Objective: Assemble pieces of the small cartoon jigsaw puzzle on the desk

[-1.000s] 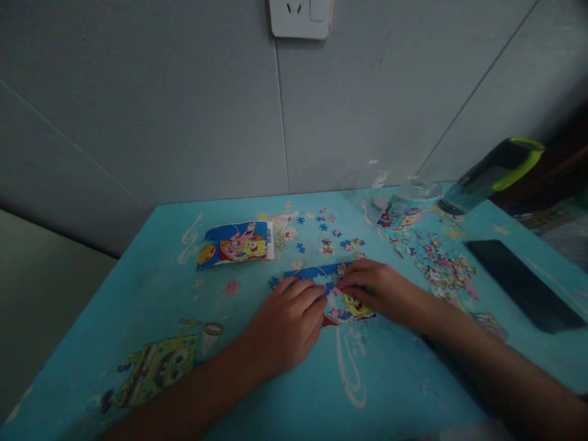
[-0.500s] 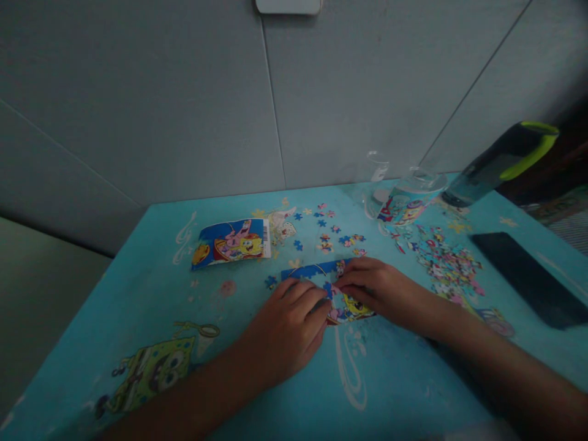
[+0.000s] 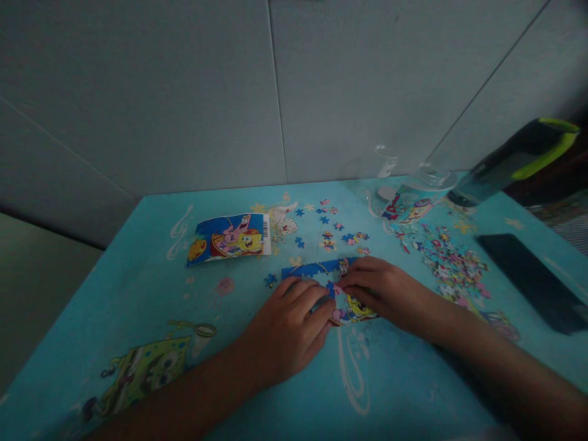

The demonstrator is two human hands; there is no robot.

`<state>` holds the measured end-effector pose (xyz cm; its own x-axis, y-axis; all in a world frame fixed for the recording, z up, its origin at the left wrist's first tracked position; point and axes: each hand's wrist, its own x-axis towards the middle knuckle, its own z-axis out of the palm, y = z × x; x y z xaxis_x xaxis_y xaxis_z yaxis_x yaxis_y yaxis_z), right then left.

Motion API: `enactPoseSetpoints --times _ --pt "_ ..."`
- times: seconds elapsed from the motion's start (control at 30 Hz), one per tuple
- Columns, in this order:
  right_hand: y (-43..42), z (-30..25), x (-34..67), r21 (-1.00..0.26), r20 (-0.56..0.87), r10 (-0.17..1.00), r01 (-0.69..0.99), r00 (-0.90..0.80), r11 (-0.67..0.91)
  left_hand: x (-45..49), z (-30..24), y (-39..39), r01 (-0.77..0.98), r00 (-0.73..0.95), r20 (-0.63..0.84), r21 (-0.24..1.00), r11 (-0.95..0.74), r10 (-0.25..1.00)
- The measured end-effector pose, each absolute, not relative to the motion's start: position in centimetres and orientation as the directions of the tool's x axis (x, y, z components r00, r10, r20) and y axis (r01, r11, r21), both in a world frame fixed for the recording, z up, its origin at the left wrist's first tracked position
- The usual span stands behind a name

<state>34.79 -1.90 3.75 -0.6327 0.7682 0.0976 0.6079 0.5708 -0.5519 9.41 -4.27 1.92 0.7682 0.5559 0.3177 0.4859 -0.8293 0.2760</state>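
Note:
A partly assembled jigsaw puzzle (image 3: 312,269) with a blue top and a yellow cartoon figure lies flat on the table. My left hand (image 3: 296,321) covers its lower left, fingers curled together and pressed on it. From the right, my right hand (image 3: 376,285) reaches over the puzzle, thumb and fingertips pinched on a small pink-and-blue puzzle piece (image 3: 331,288) by the gap in the middle. The fingers hide part of that piece. Just left of the puzzle is a loose blue piece (image 3: 271,280). Several more loose pieces (image 3: 327,241) are scattered behind it.
A blue picture packet (image 3: 229,239) lies at the back left. To the right are a heap of small puzzle pieces (image 3: 452,263), a clear labelled tub (image 3: 413,199), a clear container (image 3: 384,168), a dark bottle (image 3: 509,159) with a green handle, and a dark flat slab (image 3: 533,278).
The camera view has tilted down slightly and shifted. Both hands keep nearly the same hold on the puzzle, with the right fingertips still at the middle piece.

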Motion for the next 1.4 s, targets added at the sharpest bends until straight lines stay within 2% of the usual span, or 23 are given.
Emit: enactPoseSetpoints --times 0.23,0.9,1.4 --pt "-2.04 4.04 34.74 -0.537 0.072 0.773 0.628 -0.631 0.563 9.39 1.83 -4.32 0.486 0.76 0.314 0.307 -0.818 0.569" --pt "-1.9 4.07 34.8 -0.559 0.098 0.772 0.607 -0.628 0.564 9.1 1.5 -4.5 0.481 0.753 0.336 0.306 -0.822 0.566" --pt "-2.0 4.16 34.84 -0.558 0.065 0.777 0.623 -0.626 0.549 9.13 1.39 -4.35 0.467 0.761 0.341 0.302 -0.831 0.551"
